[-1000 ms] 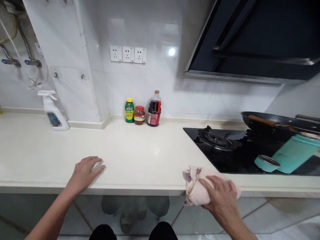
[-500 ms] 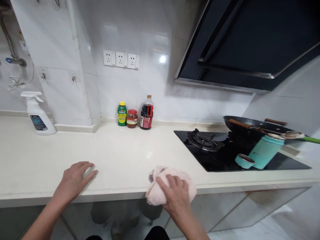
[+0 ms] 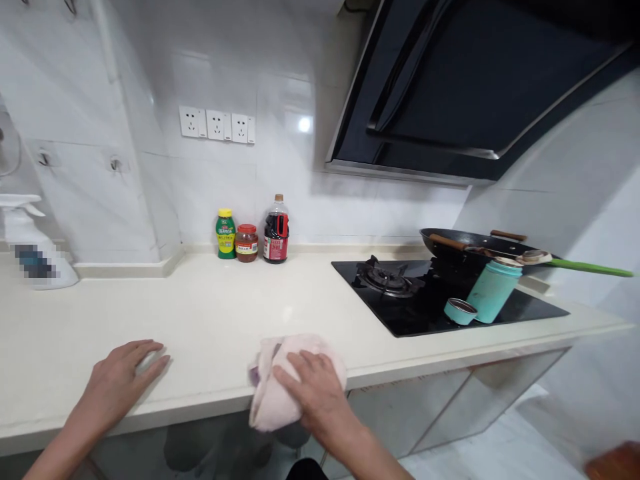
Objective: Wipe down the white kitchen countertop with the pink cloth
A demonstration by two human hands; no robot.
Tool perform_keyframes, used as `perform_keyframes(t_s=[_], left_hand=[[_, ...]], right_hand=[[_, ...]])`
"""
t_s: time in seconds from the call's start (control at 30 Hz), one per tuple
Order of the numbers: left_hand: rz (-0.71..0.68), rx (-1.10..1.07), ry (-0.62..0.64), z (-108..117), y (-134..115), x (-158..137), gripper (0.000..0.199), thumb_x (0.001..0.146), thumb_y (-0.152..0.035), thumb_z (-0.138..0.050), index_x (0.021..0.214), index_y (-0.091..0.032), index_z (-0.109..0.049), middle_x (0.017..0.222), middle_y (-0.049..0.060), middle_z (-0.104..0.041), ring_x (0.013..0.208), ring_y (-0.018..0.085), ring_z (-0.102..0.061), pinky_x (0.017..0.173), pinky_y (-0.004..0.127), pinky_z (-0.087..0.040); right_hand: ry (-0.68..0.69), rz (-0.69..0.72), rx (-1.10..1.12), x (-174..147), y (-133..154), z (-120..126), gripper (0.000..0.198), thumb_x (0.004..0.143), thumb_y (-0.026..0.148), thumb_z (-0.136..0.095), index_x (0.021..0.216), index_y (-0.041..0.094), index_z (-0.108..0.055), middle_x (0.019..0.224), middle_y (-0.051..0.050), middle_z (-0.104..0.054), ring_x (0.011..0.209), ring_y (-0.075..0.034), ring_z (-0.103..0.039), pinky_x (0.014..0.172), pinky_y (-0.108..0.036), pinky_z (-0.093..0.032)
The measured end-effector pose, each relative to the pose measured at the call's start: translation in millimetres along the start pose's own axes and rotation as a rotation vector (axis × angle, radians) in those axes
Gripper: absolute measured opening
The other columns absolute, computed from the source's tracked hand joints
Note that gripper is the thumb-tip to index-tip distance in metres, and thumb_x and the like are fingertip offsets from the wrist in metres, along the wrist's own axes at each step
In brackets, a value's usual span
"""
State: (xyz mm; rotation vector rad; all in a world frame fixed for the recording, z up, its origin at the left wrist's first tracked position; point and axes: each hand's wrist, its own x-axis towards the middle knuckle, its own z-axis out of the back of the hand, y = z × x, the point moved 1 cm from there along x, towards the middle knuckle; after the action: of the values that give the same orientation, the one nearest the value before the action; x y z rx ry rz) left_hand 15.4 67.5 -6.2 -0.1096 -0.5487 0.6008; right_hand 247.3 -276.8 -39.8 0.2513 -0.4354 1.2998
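Note:
A folded pale pink cloth [image 3: 280, 400] lies over the front edge of the white countertop [image 3: 210, 313], part of it hanging down. My right hand [image 3: 313, 383] presses on it from above, fingers curved over the fabric. To the left, my left hand [image 3: 123, 373] rests on the counter near the edge, fingers stretched out and thumb apart, with nothing in it.
Against the wall stand a green squeeze bottle [image 3: 226, 235], a red-lidded jar [image 3: 247, 244] and a dark sauce bottle [image 3: 277, 233]. A white spray bottle [image 3: 37, 250] is at left. The gas hob [image 3: 410, 313] carries a wok [image 3: 480, 243], a teal flask [image 3: 494, 292] and its cup [image 3: 460, 312].
The view has turned a little to the right. My right hand has slid the cloth leftward along the counter edge. My left hand stays in about the same place on the counter.

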Motion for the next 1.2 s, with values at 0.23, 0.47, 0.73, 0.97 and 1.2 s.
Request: perform_keyframes(t_s=[0.23, 0.47, 0.73, 0.97, 1.2], left_hand=[[0.019, -0.016, -0.003, -0.2, -4.0, 0.1, 0.045, 0.084, -0.063, -0.047, 0.103, -0.03, -0.072, 0.12, 0.008, -0.071, 0.118, 0.035, -0.061, 0.098, 0.05, -0.048], [0.002, -0.015, 0.001, -3.0, -0.6, -0.5, 0.048, 0.086, -0.062, -0.048, 0.107, -0.026, -0.072, 0.122, 0.01, -0.07, 0.118, 0.035, -0.061, 0.101, 0.048, -0.046], [0.058, -0.038, -0.01, 3.3, -11.9, -2.7, 0.048, 0.086, -0.061, -0.046, 0.105, -0.026, -0.073, 0.121, 0.007, -0.072, 0.118, 0.032, -0.061, 0.099, 0.044, -0.046], [0.083, -0.043, 0.03, 8.4, -17.2, -4.7, 0.049, 0.087, -0.057, -0.041, 0.108, -0.024, -0.072, 0.123, 0.008, -0.07, 0.12, 0.032, -0.059, 0.098, 0.045, -0.043], [0.082, -0.056, 0.017, 6.7, -16.7, -6.5, 0.048, 0.087, -0.057, -0.042, 0.107, -0.024, -0.071, 0.122, 0.008, -0.07, 0.12, 0.032, -0.059, 0.098, 0.045, -0.043]], right_hand=[[0.071, -0.337, -0.177, -77.1, -127.1, 28.3, 0.086, 0.057, 0.025, -0.073, 0.14, 0.028, -0.05, 0.144, -0.012, -0.051, 0.131, -0.038, -0.04, 0.111, -0.065, -0.013], [0.134, -0.456, -0.189, -109.2, -179.7, 48.0, 0.09, 0.056, 0.018, -0.059, 0.144, 0.03, -0.048, 0.146, -0.008, -0.049, 0.132, -0.033, -0.041, 0.105, -0.051, -0.031], [-0.072, -0.674, 0.347, -92.5, -178.0, 55.7, 0.053, 0.068, 0.033, -0.048, 0.118, 0.025, -0.064, 0.116, -0.006, -0.068, 0.109, -0.03, -0.06, 0.094, -0.044, -0.047], [-0.243, -0.838, 0.392, -35.2, -201.1, 77.4, 0.078, 0.077, 0.055, -0.052, 0.143, 0.015, -0.039, 0.135, -0.016, -0.055, 0.118, -0.03, -0.058, 0.095, -0.04, -0.049], [0.034, -0.686, 0.243, -34.6, -193.6, 58.4, 0.053, 0.09, 0.06, -0.041, 0.127, 0.028, -0.062, 0.134, -0.008, -0.059, 0.125, -0.029, -0.053, 0.102, -0.045, -0.042]])
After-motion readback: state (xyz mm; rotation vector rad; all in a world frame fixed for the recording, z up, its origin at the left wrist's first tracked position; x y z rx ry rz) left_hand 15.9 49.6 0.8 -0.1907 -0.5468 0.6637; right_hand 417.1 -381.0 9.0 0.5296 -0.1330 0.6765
